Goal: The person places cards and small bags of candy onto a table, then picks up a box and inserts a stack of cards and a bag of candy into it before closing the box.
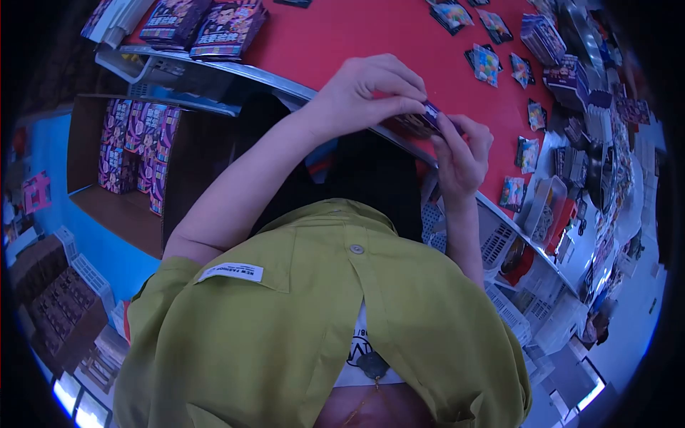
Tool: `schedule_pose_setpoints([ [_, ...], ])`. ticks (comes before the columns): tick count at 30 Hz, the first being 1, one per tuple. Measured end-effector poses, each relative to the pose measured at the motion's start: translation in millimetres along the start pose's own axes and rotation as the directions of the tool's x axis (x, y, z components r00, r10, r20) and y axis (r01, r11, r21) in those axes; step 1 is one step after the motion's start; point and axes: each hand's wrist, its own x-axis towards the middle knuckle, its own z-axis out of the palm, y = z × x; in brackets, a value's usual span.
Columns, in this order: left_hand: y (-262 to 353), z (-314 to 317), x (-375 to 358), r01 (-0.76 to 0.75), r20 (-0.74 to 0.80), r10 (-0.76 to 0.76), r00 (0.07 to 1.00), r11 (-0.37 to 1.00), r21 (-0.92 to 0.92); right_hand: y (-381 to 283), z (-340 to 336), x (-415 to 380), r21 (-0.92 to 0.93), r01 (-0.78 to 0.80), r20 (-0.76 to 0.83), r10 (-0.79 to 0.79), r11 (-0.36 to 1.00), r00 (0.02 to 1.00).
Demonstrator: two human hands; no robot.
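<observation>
Close to the near edge of the red table (321, 43), both hands are closed on a small purple printed carton (412, 123). My left hand (371, 89) pinches its upper left part with thumb and fingers. On the other end, the fingers of my right hand (464, 153) grip the carton's right side. Part of the carton is hidden behind the fingers. Small packets with colourful round pieces (486, 65) lie on the table beyond and to the right, some of them on dark pieces.
Stacked purple cartons (227, 30) stand at the table's far left. Below, an open cardboard box (118, 214) holds more cartons. To the right are stacks of purple cartons (567, 78) and a clear plastic bin (546, 203). Baskets (497, 242) sit under the table edge.
</observation>
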Motion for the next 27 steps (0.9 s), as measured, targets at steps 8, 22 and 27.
schedule_pose_setpoints([
  [8, 19, 2, 3, 0.044, -0.154, 0.068, 0.986, 0.780, 0.624, -25, 44, 59, 0.538, -0.346, 0.047, 0.382, 0.769, 0.923],
  [22, -31, -164, -11, 0.157, -0.080, -0.210, 0.974, 0.379, 0.912, 28, 15, 56, 0.354, -0.407, 0.042, 0.420, 0.842, 0.906],
  [27, -31, -164, -1, 0.172, -0.052, -0.266, 0.963, 0.452, 0.875, 129, -48, 70, -0.090, -0.410, -0.164, 0.392, 0.908, 0.905],
])
